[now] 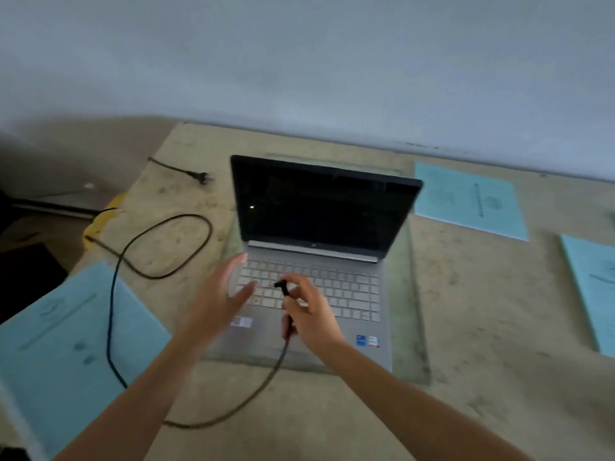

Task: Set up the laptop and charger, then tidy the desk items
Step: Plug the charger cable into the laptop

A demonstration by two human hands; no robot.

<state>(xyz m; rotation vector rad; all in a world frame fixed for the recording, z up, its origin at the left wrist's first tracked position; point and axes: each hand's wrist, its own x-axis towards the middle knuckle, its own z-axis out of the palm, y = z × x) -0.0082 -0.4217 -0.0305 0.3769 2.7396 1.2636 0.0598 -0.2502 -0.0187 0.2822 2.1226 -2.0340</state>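
Note:
A silver laptop (332, 247) stands open on the desk with a dark screen. My right hand (311, 314) hovers over its keyboard, shut on the charger's black connector end (282, 287). The charger cable (159, 251) runs from that hand down past the laptop's front edge, loops left across the desk, and ends in a wall plug (199, 177) lying at the back left. Just left of the connector, my left hand (221, 296) is open above the keyboard's left side, fingers spread and holding nothing.
Blue booklets lie around the laptop: one at front left (66, 341) under the cable, one at back right (471, 201), one at the far right edge (595, 287). The desk (482, 327) meets a grey wall behind. A yellow object (100, 221) sits at the left edge.

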